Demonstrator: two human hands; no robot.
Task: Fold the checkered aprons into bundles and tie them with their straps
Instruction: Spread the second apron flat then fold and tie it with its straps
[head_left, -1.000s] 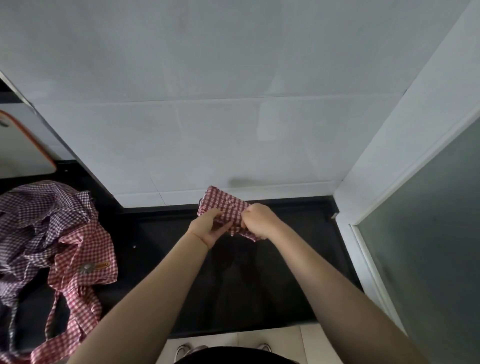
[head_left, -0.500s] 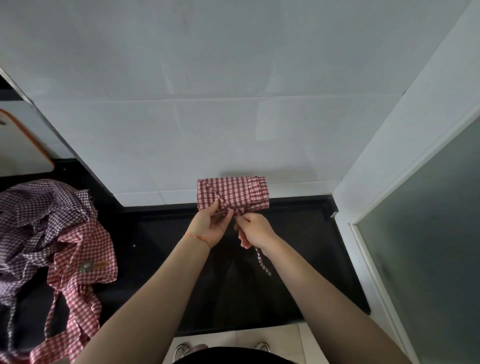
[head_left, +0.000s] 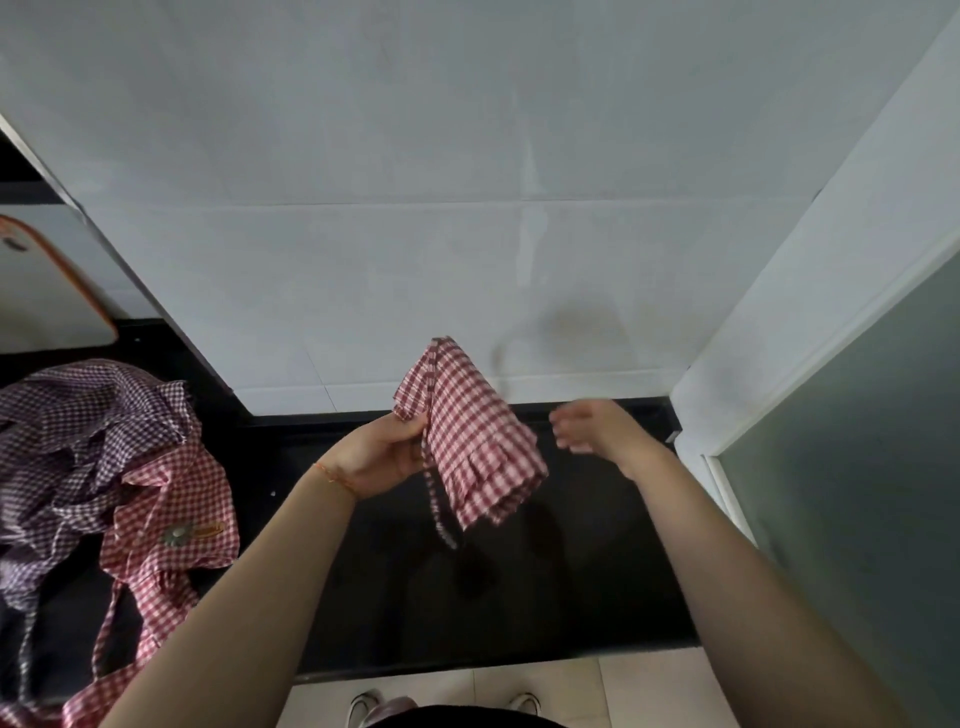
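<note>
A folded red-and-white checkered apron bundle (head_left: 470, 436) hangs tilted in the air above the black counter (head_left: 519, 597). My left hand (head_left: 382, 454) grips its upper left edge, fingers curled round the cloth. A thin checkered strap (head_left: 435, 506) dangles from the bundle's left side. My right hand (head_left: 592, 428) hovers to the right of the bundle, apart from it, blurred, fingers loosely spread and holding nothing.
A heap of unfolded aprons lies on the counter at left: a purple checkered one (head_left: 67, 447) and a red checkered one (head_left: 171, 525) with straps trailing over the edge. A white board with an orange rim (head_left: 47, 291) leans at far left. A frosted glass door (head_left: 857, 467) stands at right.
The bundle has swung from lying level to hanging tilted from my left hand. My right hand has let go of the strap and moved off to the right.
</note>
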